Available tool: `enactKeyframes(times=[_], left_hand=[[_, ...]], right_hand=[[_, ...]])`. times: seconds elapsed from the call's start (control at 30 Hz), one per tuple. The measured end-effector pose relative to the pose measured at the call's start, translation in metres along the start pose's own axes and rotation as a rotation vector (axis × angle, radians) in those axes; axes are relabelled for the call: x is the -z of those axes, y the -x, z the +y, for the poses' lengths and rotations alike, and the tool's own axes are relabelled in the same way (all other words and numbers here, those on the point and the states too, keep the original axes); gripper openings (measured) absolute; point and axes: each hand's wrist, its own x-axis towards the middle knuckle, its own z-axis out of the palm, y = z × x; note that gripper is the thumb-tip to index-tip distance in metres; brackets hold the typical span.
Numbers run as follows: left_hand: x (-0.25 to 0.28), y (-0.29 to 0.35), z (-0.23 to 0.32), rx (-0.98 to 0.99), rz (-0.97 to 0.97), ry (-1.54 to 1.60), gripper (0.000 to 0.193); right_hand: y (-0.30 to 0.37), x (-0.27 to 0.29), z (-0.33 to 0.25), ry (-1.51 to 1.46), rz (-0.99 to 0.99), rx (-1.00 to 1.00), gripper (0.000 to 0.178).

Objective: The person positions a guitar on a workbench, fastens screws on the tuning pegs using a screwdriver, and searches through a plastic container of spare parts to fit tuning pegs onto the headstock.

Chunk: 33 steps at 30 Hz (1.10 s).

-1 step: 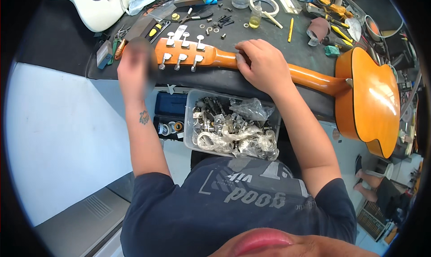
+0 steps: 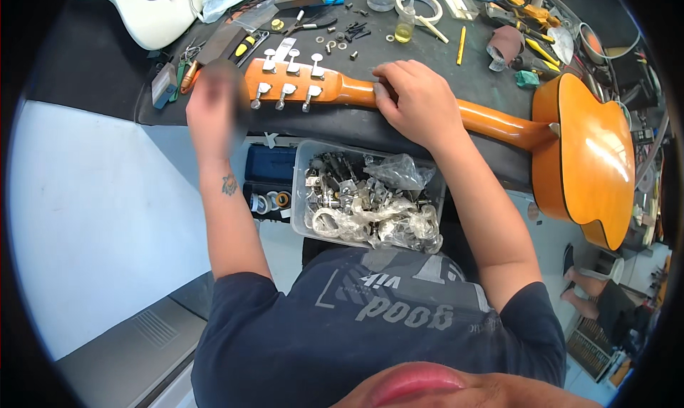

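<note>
An orange-brown acoustic guitar lies back up along the bench edge, its glossy body (image 2: pixel 595 158) at the right and its headstock (image 2: pixel 293 82) at the left. Several silver tuning machines (image 2: pixel 287 91) sit on the headstock in two rows. Over the middle of the neck (image 2: pixel 499 125) my right hand (image 2: pixel 419 101) is closed, fingers wrapped across it. Beyond the headstock's end is my left hand (image 2: pixel 214 101). A dark blur covers its fingers, so I cannot make out whether it grips anything.
Below the neck stands a clear plastic bin (image 2: pixel 298 201) of metal parts and bags. On the bench are loose screws (image 2: pixel 356 32), a tape roll (image 2: pixel 436 9), a small bottle of yellow liquid (image 2: pixel 404 32), a yellow pencil (image 2: pixel 462 46) and pliers (image 2: pixel 306 28). A white guitar body (image 2: pixel 146 16) lies far left.
</note>
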Motion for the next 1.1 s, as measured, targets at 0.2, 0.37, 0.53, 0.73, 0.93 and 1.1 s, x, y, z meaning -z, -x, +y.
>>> enactKeyframes(times=[0.2, 0.37, 0.53, 0.73, 0.93, 1.1], left_hand=[[-0.017, -0.019, -0.016, -0.314, -0.001, -0.476, 0.017], [-0.015, -0.016, -0.023, -0.424, -0.073, -0.503, 0.038], [-0.017, 0.002, -0.018, -0.410, 0.071, -0.364, 0.042], [-0.032, 0.071, 0.047, -0.619, 0.081, -0.062, 0.036], [-0.096, 0.126, 0.068, -0.140, -0.742, -0.319, 0.015], [-0.108, 0.138, 0.040, -0.014, -0.744, -0.531, 0.018]], right_hand=[[-0.005, -0.004, 0.011, -0.064, 0.080, -0.019, 0.017], [0.000, 0.011, 0.012, -0.443, 0.230, 0.012, 0.017], [0.046, 0.067, -0.035, -0.269, -0.286, -0.122, 0.027], [0.109, 0.059, -0.052, -0.047, -0.324, -0.208, 0.035], [0.119, 0.049, -0.061, -0.249, -0.292, -0.100, 0.030], [0.132, 0.052, -0.055, -0.328, -0.293, -0.109, 0.027]])
